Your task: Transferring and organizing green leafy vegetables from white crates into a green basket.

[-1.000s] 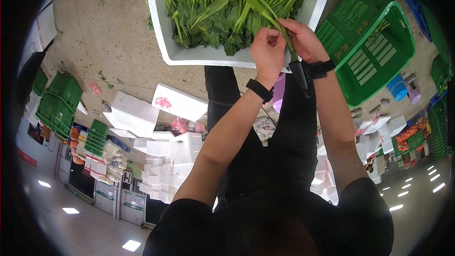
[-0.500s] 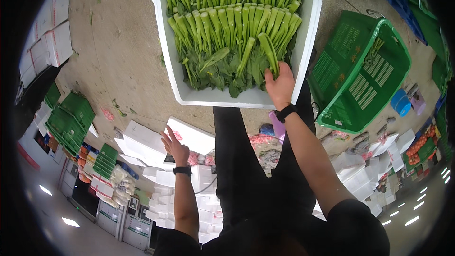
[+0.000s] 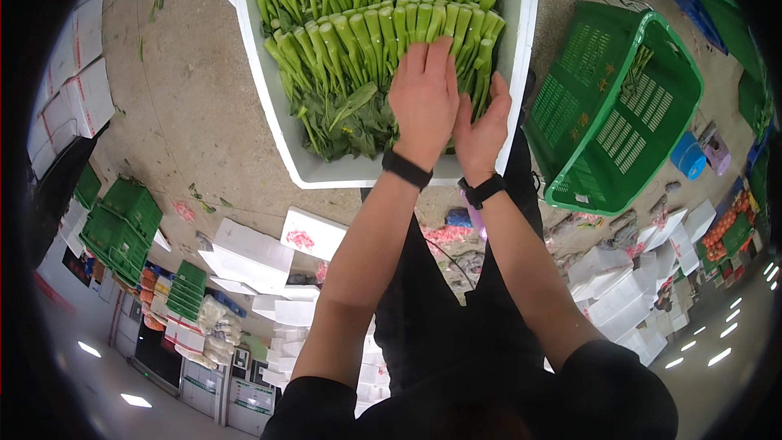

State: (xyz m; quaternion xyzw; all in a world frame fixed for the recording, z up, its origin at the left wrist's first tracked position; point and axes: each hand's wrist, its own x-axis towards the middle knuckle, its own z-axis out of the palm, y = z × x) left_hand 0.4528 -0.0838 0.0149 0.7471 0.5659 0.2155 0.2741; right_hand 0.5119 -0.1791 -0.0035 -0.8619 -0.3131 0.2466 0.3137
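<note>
Neatly, smooth green stems [image 3: 371, 47] and crinkled leaves [image 3: 352, 132] line a foam box [image 3: 334, 176], left hand [image 3: 423, 102] and right hand [image 3: 484, 134] unclenched.

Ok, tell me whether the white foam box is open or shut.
Open: no lid covers the white foam box where it shows, the green stems inside are bare, and the left hand and right hand are inside.

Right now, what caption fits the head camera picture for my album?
Left hand on leafy green stalks in a white box, right hand close by, green basket at the right.
</note>
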